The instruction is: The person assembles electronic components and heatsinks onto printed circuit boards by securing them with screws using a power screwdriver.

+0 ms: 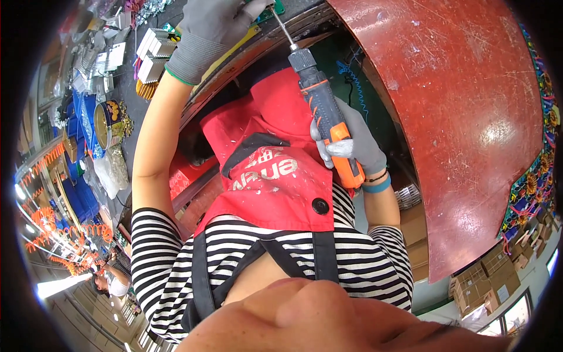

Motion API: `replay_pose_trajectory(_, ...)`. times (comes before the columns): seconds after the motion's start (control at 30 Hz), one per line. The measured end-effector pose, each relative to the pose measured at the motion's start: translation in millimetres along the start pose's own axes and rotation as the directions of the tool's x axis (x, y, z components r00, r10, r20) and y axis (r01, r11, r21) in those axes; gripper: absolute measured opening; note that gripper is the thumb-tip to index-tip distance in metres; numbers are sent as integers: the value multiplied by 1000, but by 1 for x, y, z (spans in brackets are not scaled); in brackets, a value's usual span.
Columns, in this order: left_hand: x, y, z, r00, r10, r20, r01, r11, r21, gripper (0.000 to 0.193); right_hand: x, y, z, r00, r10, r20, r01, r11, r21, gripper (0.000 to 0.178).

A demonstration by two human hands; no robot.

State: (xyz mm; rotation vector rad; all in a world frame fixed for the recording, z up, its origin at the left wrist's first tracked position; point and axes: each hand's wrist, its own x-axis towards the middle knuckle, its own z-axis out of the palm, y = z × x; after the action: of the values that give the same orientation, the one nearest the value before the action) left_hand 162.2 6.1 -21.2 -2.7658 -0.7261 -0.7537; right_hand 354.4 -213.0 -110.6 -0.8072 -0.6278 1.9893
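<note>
My right hand (353,138), in a grey glove, is wrapped round an electric screwdriver (319,94) with a dark body and an orange grip end. Its long bit slants up to a green circuit board (278,8) at the top edge of the view. My left hand (212,24), gloved in grey with a green cuff edge, is at the board; a fingertip rests by the bit's tip. The picture's upper edge cuts off part of that hand and most of the board. What lies under the bit's tip is too small to tell.
Silver finned heat sinks (155,56) stand left of my left hand. Beyond them are an open tin (109,123) with small parts around it and a clear plastic bag (111,173). A scratched red tabletop (463,105) curves along the right, with coiled components at its far edge. Cardboard boxes (485,286) stand lower right.
</note>
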Motion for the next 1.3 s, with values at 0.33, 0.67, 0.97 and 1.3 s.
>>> replay_pose_trajectory(0.33,4,-5,-5,993,-99,63,103,991,-79,22,3,3,-4,1000,7,20,-7,1000,20,67)
replay_pose_trajectory(0.67,11,0,-7,985,-132,108,139,989,-58,22,2,1,-3,1000,-5,12,5,1000,6,65)
replay_pose_trajectory(0.97,13,4,-14,968,-186,169,205,973,-102,21,2,3,0,1000,-9,-2,9,1000,-29,80)
replay_pose_trajectory(1.3,12,2,-12,983,-117,141,127,990,-62,21,5,2,-1,1000,-21,7,21,998,-55,80)
